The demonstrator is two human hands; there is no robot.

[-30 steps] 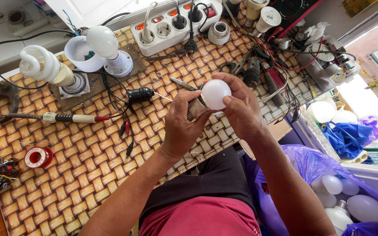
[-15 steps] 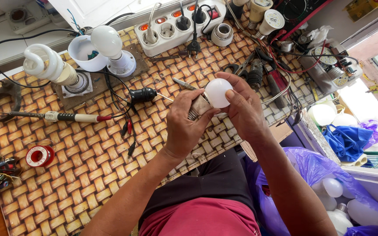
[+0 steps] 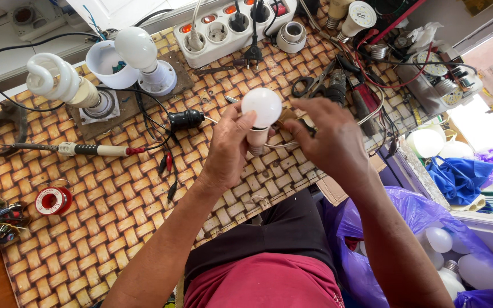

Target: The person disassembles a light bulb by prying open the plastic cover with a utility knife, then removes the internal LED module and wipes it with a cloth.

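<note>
My left hand (image 3: 229, 148) grips a white round bulb (image 3: 262, 105) by its neck and holds it upright over the woven mat (image 3: 87, 239). My right hand (image 3: 329, 142) hovers just to the right of the bulb. Its fingers are spread, its fingertips point at the bulb's base, and I see nothing in it. A thin wire runs under both hands. A black lamp socket (image 3: 186, 120) with red and black clip leads lies left of my left hand.
At the back stand a white power strip (image 3: 229, 28), a bulb in a holder (image 3: 138, 48), a spiral lamp (image 3: 52, 80) and a white bowl (image 3: 104, 63). A soldering iron (image 3: 87, 149), a solder spool (image 3: 53, 199) and scissors (image 3: 315, 85) lie about. A purple bag of bulbs (image 3: 429, 239) sits at the right.
My right hand has come off the bulb's dome and drawn back to the right. The left hand still holds the bulb, whose whole dome now shows.
</note>
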